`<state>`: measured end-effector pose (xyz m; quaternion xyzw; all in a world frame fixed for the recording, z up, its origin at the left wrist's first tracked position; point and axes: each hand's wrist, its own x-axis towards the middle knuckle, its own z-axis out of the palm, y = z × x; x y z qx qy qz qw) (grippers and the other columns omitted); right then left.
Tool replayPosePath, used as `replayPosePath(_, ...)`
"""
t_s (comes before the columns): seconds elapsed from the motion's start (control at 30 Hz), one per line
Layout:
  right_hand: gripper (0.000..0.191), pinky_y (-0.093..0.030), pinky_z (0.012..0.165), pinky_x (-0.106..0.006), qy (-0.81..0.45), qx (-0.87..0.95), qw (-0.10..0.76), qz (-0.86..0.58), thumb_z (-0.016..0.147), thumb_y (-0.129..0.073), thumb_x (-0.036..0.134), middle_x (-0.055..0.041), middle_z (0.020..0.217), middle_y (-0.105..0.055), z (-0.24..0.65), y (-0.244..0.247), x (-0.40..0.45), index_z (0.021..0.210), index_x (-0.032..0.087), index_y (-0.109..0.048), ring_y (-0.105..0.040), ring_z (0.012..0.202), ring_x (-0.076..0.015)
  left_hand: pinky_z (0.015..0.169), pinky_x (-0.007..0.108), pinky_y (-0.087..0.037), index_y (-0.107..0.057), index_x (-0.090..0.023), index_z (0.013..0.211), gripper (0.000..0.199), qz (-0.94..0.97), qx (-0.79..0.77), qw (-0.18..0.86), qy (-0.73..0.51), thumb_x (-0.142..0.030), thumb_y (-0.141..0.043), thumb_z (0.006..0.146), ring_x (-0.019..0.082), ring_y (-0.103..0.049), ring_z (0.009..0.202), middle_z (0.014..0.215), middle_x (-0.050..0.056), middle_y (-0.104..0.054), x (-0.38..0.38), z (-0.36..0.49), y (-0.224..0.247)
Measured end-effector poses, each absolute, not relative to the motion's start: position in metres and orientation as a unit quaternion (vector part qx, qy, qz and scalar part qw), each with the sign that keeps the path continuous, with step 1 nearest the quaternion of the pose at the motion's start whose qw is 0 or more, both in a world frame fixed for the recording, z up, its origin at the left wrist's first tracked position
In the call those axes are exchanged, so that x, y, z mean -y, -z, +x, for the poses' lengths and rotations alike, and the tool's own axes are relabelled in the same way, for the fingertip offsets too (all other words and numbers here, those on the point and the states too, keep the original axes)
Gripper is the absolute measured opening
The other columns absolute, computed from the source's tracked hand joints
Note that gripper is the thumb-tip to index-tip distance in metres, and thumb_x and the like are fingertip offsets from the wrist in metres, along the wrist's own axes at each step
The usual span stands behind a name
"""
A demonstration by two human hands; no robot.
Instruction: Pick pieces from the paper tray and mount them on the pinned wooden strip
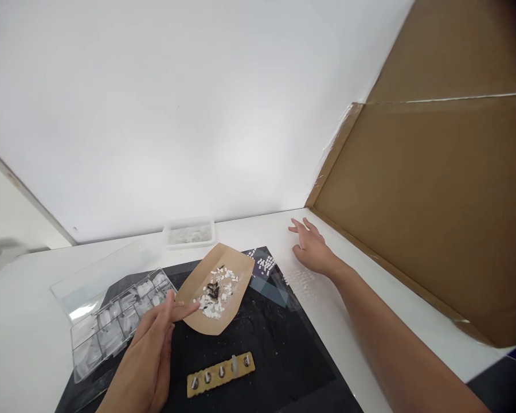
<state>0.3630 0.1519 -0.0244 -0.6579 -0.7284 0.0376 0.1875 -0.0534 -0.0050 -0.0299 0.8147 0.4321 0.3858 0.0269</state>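
Note:
My left hand (157, 338) is over the right end of a clear compartment box (126, 312), its index finger stretched toward a brown paper sheet (236, 264). White flakes (212, 310) and a small dark clump (213, 290) lie on that paper. Fingers apart, my right hand (312, 246) hovers over the white table, beyond the black mat's right edge, holding nothing. Small white pieces (266, 264) are set in rows on a clear sheet (269, 289). Nearer me, a yellowish strip (221, 374) carries several dark round spots with small upright pieces.
A shallow translucent tray (189, 232) stands at the back by the white wall (176, 115). Large cardboard panels (434, 201) rise on the right. The black mat (284, 355) covers the table's middle, and the box's clear lid (107, 275) stands open.

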Motion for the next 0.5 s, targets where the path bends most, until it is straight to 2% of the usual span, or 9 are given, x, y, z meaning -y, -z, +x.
replayPosePath(0.1, 0.067, -0.027, 0.125, -0.063, -0.032, 0.718, 0.182, -0.671, 0.097, -0.045, 0.028, -0.0136, 0.153, -0.059, 0.368, 0.026, -0.155, 0.160, 0.012, -0.031, -0.008, 0.163, -0.0373, 0.096, 0.043, -0.058, -0.013, -0.024, 0.169, 0.076, 0.795, -0.441, 0.029, -0.416, -0.012, -0.045, 0.101, 0.026, -0.067, 0.112, 0.133, 0.010, -0.071, 0.008, -0.054, 0.027)
replayPosePath(0.2, 0.058, -0.023, 0.126, -0.064, -0.021, 0.709, 0.185, -0.681, 0.104, -0.037, 0.036, -0.0129, 0.150, -0.061, 0.371, 0.028, -0.158, 0.157, 0.014, -0.040, -0.008, 0.163, -0.0367, 0.099, 0.044, -0.055, -0.031, -0.024, 0.162, 0.066, 0.788, -0.451, 0.031, -0.419, -0.018, -0.051, 0.100, 0.028, -0.066, 0.115, 0.130, 0.010, -0.070, 0.009, -0.061, 0.024)
replayPosePath(0.27, 0.052, -0.017, 0.128, -0.063, -0.014, 0.705, 0.185, -0.684, 0.107, -0.028, 0.038, -0.0091, 0.147, -0.064, 0.373, 0.030, -0.160, 0.150, 0.019, -0.051, -0.012, 0.163, -0.0345, 0.097, 0.042, -0.055, -0.052, -0.026, 0.145, 0.047, 0.818, -0.421, 0.027, -0.392, -0.019, -0.053, 0.099, 0.028, -0.065, 0.113, 0.115, 0.007, -0.074, 0.009, -0.066, 0.023)
replayPosePath(0.33, 0.051, -0.009, 0.130, -0.062, -0.008, 0.703, 0.181, -0.688, 0.108, -0.022, 0.033, -0.0052, 0.144, -0.067, 0.373, 0.032, -0.162, 0.143, 0.022, -0.058, -0.016, 0.162, -0.0313, 0.097, 0.041, -0.053, -0.061, -0.027, 0.130, 0.033, 0.848, -0.375, 0.020, -0.375, -0.016, -0.050, 0.100, 0.024, -0.068, 0.097, 0.089, 0.002, -0.074, 0.008, -0.070, 0.022)
replayPosePath(0.37, 0.052, -0.006, 0.130, -0.062, -0.008, 0.702, 0.177, -0.690, 0.107, -0.022, 0.029, -0.0044, 0.142, -0.068, 0.373, 0.034, -0.162, 0.145, 0.023, -0.057, -0.018, 0.162, -0.0301, 0.101, 0.042, -0.050, -0.060, -0.027, 0.129, 0.034, 0.847, -0.368, 0.019, -0.383, -0.014, -0.045, 0.102, 0.022, -0.068, 0.086, 0.078, -0.002, -0.071, 0.008, -0.070, 0.021)
replayPosePath(0.43, 0.057, -0.006, 0.130, -0.063, -0.011, 0.698, 0.164, -0.697, 0.102, -0.028, 0.020, -0.0053, 0.142, -0.068, 0.373, 0.037, -0.163, 0.156, 0.020, -0.044, -0.019, 0.161, -0.0294, 0.111, 0.048, -0.044, -0.054, -0.025, 0.137, 0.040, 0.820, -0.392, 0.015, -0.416, -0.012, -0.036, 0.104, 0.020, -0.068, 0.073, 0.067, -0.005, -0.067, 0.009, -0.069, 0.018)
replayPosePath(0.5, 0.071, -0.007, 0.130, -0.063, -0.018, 0.695, 0.147, -0.704, 0.094, -0.035, 0.014, -0.0070, 0.146, -0.066, 0.373, 0.040, -0.163, 0.165, 0.016, -0.026, -0.018, 0.162, -0.0295, 0.115, 0.053, -0.043, -0.049, -0.025, 0.145, 0.042, 0.789, -0.431, 0.009, -0.438, -0.016, -0.034, 0.106, 0.022, -0.072, 0.078, 0.074, -0.004, -0.072, 0.009, -0.065, 0.014)
